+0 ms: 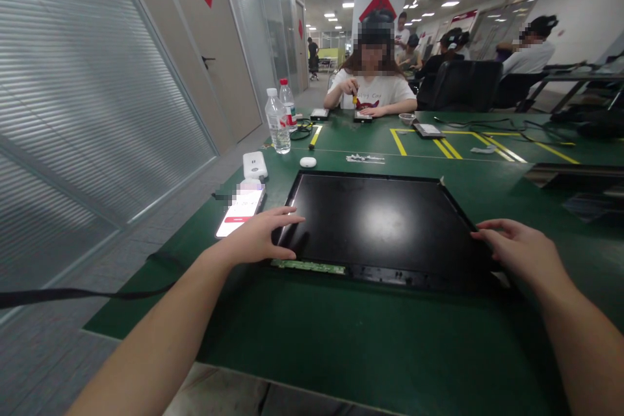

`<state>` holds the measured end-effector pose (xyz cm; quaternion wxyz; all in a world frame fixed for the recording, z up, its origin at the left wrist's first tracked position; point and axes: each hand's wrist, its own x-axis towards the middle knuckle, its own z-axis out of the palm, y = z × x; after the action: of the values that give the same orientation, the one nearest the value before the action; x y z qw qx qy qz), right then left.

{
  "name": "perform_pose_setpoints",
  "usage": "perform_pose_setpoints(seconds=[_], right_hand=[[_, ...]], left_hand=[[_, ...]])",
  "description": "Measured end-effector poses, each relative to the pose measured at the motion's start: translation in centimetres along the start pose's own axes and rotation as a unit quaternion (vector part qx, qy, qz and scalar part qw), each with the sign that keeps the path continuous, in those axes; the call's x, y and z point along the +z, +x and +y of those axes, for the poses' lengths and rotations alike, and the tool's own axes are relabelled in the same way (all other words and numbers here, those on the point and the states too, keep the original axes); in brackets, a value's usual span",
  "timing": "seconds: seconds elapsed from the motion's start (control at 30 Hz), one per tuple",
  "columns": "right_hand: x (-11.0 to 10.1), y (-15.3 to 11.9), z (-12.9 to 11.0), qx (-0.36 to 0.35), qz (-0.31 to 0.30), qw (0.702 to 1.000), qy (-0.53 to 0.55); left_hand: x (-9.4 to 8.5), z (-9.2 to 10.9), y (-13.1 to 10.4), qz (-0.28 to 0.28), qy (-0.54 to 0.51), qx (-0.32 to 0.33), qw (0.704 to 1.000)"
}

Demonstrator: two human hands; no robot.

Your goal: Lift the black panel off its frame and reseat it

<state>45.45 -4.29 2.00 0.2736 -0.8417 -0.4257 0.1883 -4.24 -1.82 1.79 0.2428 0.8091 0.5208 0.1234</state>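
A black flat LCD screen panel lies face up before me, inside a thin black frame. A narrow green circuit board runs along the left part of its near edge. My left hand is at the panel's left edge, fingers and thumb spread apart over the border. At the right edge, my right hand has its thumb and fingertips closed on the black rim; its other fingers are curled and partly hidden.
On the green table, a lit phone, white power bank, earbud case and two bottles stand left. Small scraps lie beyond the panel. Across the table, a person works with a yellow-handled tool.
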Motion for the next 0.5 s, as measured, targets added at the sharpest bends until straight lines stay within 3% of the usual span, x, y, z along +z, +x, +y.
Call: perform_pose_setpoints(seconds=[0.2, 0.5], right_hand=[[0.45, 0.69, 0.58, 0.008, 0.023, 1.0, 0.001], [0.78, 1.06, 0.97, 0.0, 0.027, 1.0, 0.004]], left_hand=[[-0.63, 0.32, 0.18, -0.045, 0.106, 0.023, 0.993], [-0.34, -0.3, 0.37, -0.023, 0.14, 0.039, 0.989]])
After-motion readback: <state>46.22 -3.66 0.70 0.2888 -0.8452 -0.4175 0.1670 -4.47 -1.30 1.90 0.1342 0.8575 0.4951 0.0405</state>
